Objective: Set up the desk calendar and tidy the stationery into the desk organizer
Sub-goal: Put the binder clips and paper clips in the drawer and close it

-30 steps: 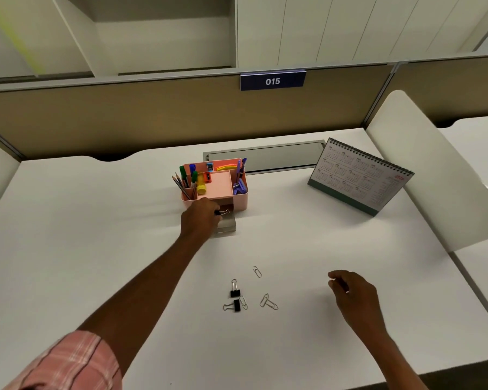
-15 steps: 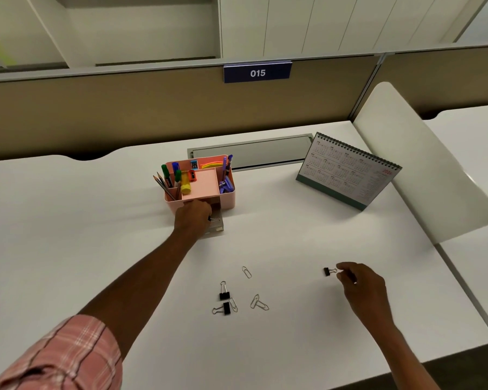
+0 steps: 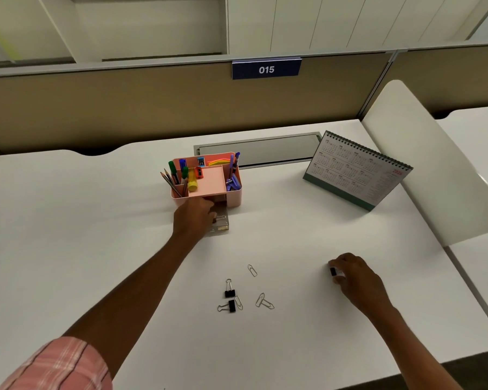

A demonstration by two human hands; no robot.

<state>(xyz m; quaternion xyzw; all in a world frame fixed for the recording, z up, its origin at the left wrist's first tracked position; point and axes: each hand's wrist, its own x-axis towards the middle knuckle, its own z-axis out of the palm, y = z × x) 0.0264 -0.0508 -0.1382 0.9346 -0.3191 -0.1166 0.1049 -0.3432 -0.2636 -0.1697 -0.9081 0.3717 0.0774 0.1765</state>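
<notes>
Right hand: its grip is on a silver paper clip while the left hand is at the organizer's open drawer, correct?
No. Head view shows the right hand pinching a black binder clip, not a paper clip; the left hand is at the organizer's open drawer.

Your left hand [image 3: 193, 218] covers much of the clear drawer [image 3: 223, 222], so you can't tell whether its fingers grip the small clip [image 3: 219, 218] showing just right of them. Your right hand [image 3: 355, 277] hides all but the black body of the binder clip [image 3: 333, 271] it pinches. Far beyond that grip, the calendar [image 3: 355, 170] print is too small to read. The picture's corner cuts off your plaid sleeve [image 3: 54, 364].
</notes>
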